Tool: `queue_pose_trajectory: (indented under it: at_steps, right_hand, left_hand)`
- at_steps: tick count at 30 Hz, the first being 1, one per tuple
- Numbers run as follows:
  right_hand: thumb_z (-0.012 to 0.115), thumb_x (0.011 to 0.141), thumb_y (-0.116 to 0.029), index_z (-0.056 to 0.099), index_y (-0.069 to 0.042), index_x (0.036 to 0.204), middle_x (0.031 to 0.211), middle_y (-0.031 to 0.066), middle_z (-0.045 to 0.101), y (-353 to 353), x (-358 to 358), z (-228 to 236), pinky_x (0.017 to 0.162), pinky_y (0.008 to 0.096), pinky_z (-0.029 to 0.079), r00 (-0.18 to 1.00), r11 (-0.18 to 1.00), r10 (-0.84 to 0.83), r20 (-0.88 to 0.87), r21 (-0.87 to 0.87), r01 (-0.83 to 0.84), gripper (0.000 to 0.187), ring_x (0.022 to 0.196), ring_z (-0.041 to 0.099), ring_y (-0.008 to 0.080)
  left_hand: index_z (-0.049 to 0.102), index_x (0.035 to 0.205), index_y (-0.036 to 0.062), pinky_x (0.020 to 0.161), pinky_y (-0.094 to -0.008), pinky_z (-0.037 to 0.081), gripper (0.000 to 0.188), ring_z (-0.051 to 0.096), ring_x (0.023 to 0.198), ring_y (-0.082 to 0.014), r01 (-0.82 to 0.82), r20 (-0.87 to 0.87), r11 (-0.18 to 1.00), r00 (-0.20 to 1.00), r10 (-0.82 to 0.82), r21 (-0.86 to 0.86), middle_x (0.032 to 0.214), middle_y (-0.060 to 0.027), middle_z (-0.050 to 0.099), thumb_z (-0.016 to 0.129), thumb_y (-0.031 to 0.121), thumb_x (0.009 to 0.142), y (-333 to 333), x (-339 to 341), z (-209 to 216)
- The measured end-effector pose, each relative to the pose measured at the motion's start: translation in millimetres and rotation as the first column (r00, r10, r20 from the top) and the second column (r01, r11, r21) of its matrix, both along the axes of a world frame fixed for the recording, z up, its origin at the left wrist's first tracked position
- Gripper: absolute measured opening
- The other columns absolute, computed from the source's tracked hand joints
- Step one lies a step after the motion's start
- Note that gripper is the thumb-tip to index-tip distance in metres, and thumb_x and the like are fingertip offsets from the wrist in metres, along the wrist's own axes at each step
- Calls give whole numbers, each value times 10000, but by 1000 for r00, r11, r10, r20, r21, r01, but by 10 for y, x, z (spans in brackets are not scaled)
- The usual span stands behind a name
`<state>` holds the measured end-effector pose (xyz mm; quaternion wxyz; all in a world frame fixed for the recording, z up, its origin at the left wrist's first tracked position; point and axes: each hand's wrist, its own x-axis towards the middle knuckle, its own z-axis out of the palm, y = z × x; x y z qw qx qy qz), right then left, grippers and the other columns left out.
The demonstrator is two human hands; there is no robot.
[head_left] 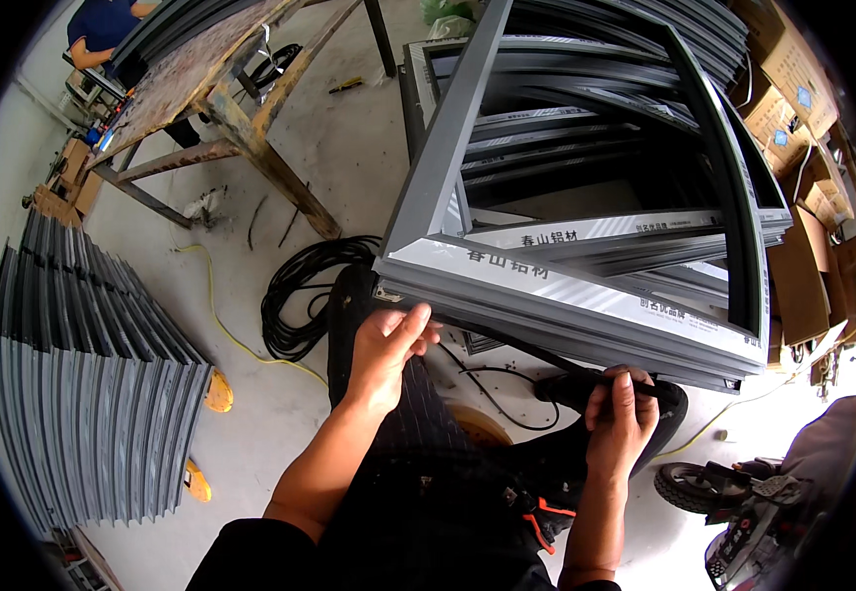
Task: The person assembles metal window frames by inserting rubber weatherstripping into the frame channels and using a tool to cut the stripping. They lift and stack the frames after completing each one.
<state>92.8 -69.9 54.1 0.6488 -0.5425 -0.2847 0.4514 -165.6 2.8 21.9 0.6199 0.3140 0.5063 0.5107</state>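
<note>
The black strip (pixel 536 356) runs along the near edge of the grey frame (pixel 585 294); best kept taut, untwisted; right hand (pixel 623 419) fingers pinch it; left hand (pixel 386 357) fingers curl beside the frame, grip unclear.

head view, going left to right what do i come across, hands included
Stacked grey frames, coiled black cable, left hand, orange-handled tool, right hand, black wheel, cardboard boxes on the right.
</note>
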Motion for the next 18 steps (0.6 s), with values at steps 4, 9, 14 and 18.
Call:
queue_pose_trajectory:
  at_steps: [4, 9, 14, 18]
  right_hand:
    - [599, 962, -210, 598, -8, 931, 622, 37, 537, 53, 2, 4, 412, 213, 304, 998, 998, -56, 0, -11, 56, 203, 464, 444, 90]
    - [619, 952, -201, 597, -1, 930, 613, 39, 536, 98, 7, -11, 414, 216, 308, 997, 996, -72, 14, -60, 73, 203, 464, 445, 89]
    - [625, 950, -206, 601, -2, 936, 619, 45, 567, 126, -23, -19, 411, 207, 320, 992, 993, -103, 73, -51, 107, 205, 471, 470, 83]
    - [629, 947, -195, 599, -4, 931, 620, 51, 589, 141, -5, -32, 408, 197, 332, 988, 987, -123, 97, -88, 132, 194, 463, 481, 76]
  left_hand:
    - [674, 832, 58, 617, -259, 476, 207, 640, 664, -136, -18, 103, 999, 995, 21, -35, 792, -104, 702, 686, 250, 908, 58, 11, 27]
    - [671, 854, 41, 649, -269, 497, 244, 648, 688, -151, 0, 159, 1000, 987, 2, -16, 839, -126, 711, 670, 276, 918, 35, -8, -70]
    - [664, 839, 5, 686, -302, 521, 308, 658, 756, -177, 159, 133, 983, 980, -145, -96, 820, -136, 698, 651, 299, 929, 42, 157, 27]
    - [671, 856, -7, 739, -308, 525, 340, 668, 789, -187, 234, 156, 972, 962, -225, -37, 852, -140, 702, 654, 325, 925, 58, 115, -49]
